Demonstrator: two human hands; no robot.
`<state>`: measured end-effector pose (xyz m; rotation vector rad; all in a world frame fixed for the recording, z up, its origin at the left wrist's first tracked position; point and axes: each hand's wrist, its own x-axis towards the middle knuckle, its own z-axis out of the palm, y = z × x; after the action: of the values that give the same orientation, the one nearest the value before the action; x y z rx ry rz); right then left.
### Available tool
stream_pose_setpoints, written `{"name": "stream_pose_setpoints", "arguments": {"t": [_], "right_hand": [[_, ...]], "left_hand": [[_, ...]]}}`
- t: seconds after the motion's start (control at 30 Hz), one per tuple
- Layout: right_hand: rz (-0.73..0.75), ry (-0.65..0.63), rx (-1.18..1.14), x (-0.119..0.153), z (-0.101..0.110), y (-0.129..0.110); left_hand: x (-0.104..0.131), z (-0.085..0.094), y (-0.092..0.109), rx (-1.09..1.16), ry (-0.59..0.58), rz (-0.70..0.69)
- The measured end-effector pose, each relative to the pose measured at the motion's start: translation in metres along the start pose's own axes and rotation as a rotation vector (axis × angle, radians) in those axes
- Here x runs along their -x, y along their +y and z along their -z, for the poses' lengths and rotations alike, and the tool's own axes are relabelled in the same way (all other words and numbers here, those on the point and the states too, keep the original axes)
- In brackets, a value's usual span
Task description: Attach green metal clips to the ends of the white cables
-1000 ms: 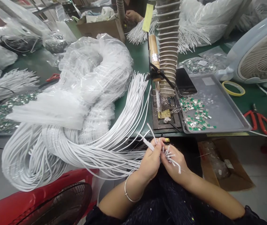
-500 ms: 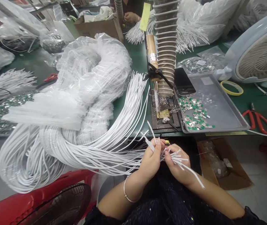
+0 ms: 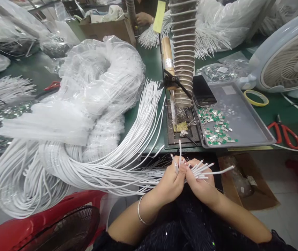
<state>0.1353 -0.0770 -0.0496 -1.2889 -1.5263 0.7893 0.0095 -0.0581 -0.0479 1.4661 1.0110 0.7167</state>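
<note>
Both hands meet in front of my body, just below the table's front edge. My left hand [image 3: 173,177] is closed round white cables [image 3: 138,179] that run in from the left. Beside it, fingertips touching, my right hand [image 3: 200,181] is closed on the cable ends [image 3: 200,170], which fan out to the right. One cable end stands upright between the hands. The large cable bundle [image 3: 62,167] loops over the table edge at the left, partly under clear plastic wrap [image 3: 102,83].
A soldering iron [image 3: 168,59] hangs in a stand beside a ribbed hose [image 3: 183,45]. Right of it are a tray [image 3: 248,122] with small green-and-silver connectors, a phone [image 3: 203,90], yellow tape [image 3: 255,98], red-handled scissors [image 3: 290,134] and a fan [image 3: 290,59]. A person's hand [image 3: 144,18] shows behind.
Both hands have come closer together. The long cable end at my right hand has swung up from pointing down to pointing right. The view has shifted slightly.
</note>
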Motion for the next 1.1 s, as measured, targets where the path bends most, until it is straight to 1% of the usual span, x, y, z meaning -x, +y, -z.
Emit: {"name": "stream_pose_setpoints", "arguments": {"t": [0.1,0.17,0.3,0.37,0.47,0.57,0.63,0.73,0.83,0.97,1.03,1.1], "right_hand": [[-0.02,0.025,-0.015,-0.004,0.004,-0.003],[-0.074,0.062,-0.031,-0.006,0.008,-0.004],[-0.237,0.064,-0.117,-0.01,0.014,-0.002],[-0.313,0.035,-0.227,-0.01,0.015,0.001],[-0.419,0.005,-0.461,-0.009,0.013,0.005],[-0.502,0.037,-0.673,-0.01,0.011,0.006],[-0.532,0.07,-0.753,-0.011,0.011,0.004],[-0.54,0.118,-0.801,-0.014,0.014,0.002],[-0.525,0.162,-0.785,-0.016,0.017,0.004],[-0.461,0.169,-0.672,-0.012,0.02,0.009],[-0.412,0.209,-0.612,-0.01,0.022,0.011],[-0.365,0.271,-0.571,-0.009,0.027,0.014]], "left_hand": [[0.001,0.0,-0.003,-0.004,-0.006,0.032],[0.001,0.002,-0.003,0.002,-0.029,0.052],[0.0,0.009,-0.001,0.068,-0.168,0.064],[0.0,0.011,0.001,0.082,-0.214,0.057],[-0.001,0.013,0.002,0.081,-0.22,0.097],[-0.001,0.013,0.002,0.091,-0.214,0.105],[-0.001,0.013,0.003,0.121,-0.211,0.088],[-0.002,0.013,0.003,0.162,-0.18,0.091],[-0.002,0.013,0.001,0.197,-0.134,0.124],[-0.001,0.011,-0.007,0.36,-0.067,0.235],[-0.001,0.01,-0.01,0.42,-0.037,0.246],[-0.001,0.008,-0.011,0.448,0.019,0.244]]}}
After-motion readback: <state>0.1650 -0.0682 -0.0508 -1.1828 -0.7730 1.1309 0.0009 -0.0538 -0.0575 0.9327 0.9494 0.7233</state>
